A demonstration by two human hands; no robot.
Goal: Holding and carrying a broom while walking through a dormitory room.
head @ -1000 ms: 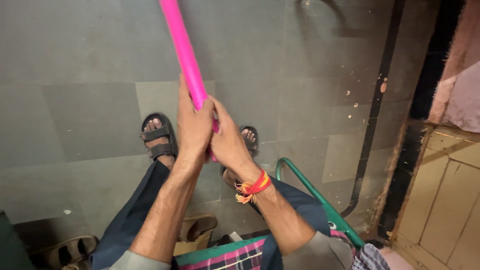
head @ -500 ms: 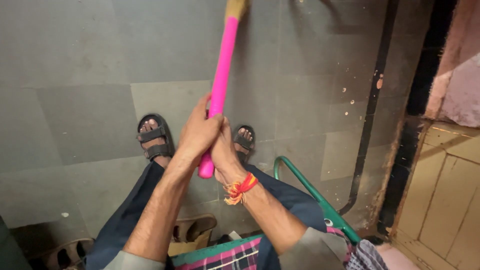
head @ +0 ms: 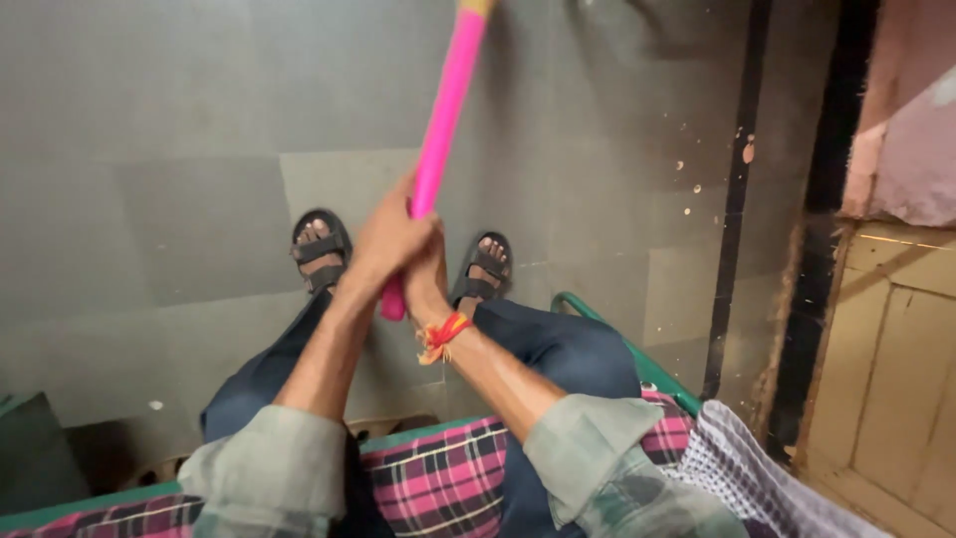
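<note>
Seated on a plaid-covered bed (head: 438,478), the person wraps left hand (head: 390,244) and right hand (head: 428,281) in a closed grip round the low end of a pink broom handle (head: 443,110), mid-sweep over the grey tiled floor (head: 179,199); next, judging by this, a controlled swing.

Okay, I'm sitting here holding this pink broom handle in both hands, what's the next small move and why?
Probably sweep the head back toward your sandals: both hands, left hand and right hand, grip the pink handle near its end, and it angles away across the grey floor.
</note>
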